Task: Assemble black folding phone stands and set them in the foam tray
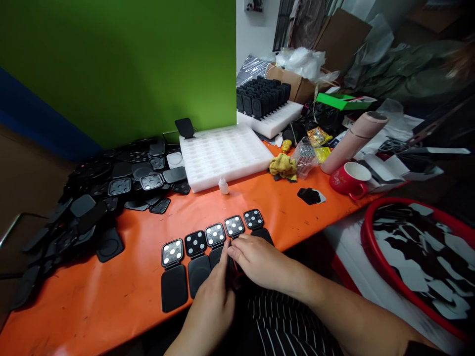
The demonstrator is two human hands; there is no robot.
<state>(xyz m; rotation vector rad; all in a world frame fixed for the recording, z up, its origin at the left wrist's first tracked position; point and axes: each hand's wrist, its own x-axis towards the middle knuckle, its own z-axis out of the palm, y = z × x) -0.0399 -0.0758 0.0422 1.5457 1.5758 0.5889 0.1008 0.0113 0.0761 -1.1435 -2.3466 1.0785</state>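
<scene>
Several black hinged pads (195, 257) lie opened in a row on the orange table (122, 277), their upper halves showing white dots. My left hand (214, 301) rests at the table's front edge, fingers pointing up at the third pad (215, 235). My right hand (260, 262) lies over the lower halves of the right-hand pads, its fingertips pinching a thin dark tool with a reddish part (230, 257). The lower halves of those pads are hidden beneath my hands.
A heap of black pads (96, 198) fills the left. Behind stand a white foam tray (222, 153), a small white bottle (223, 186), a yellow cloth (283, 165), a red mug (351, 179) and a tray of upright black parts (265, 101). A red-rimmed basin (419, 257) sits right.
</scene>
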